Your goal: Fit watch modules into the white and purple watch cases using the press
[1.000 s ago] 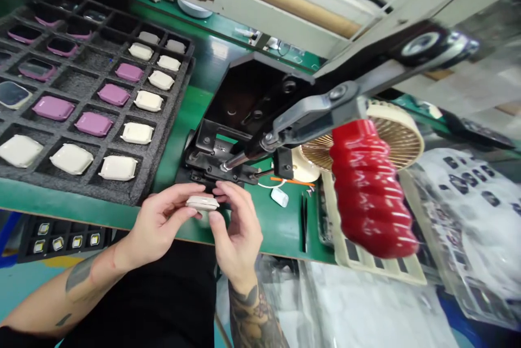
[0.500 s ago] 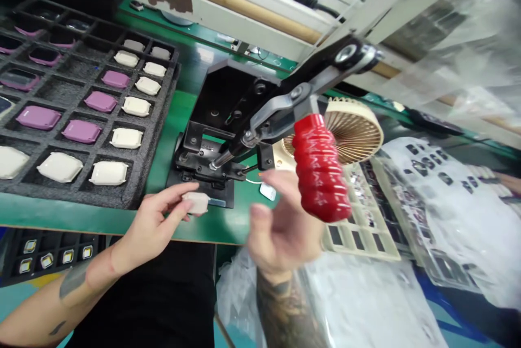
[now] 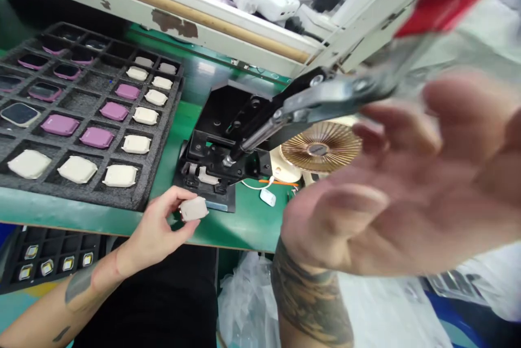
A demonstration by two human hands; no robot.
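Pale casing (image 3: 194, 209) sits in the left hand (image 3: 160, 223), pinched at its left part between the thumb, which runs along the near edge, and a finger at the far edge; the grip is closed only to the casing's width, and the right part stands free of the fingers. Its long axis runs roughly left to right, the right end tipped slightly higher in view, with the broad face toward the camera. From the fingertips it points toward the base of the black lever press (image 3: 232, 120), just beyond and to the right, where a pale piece (image 3: 208, 176) shows in the slot. The left hand is clearly the nearer one to that slot. The right hand (image 3: 391, 190) is well apart to the right and close to the camera, blurred, spread open with nothing seen in it; its fingers are near the metal lever (image 3: 337, 95), though whether they touch cannot be told. The red handle (image 3: 451, 0) slants up above it. To the left of the press, the foam tray (image 3: 122, 197) bears pale and purple casings in its compartments, and a fan (image 3: 319, 147) is beyond the right hand.
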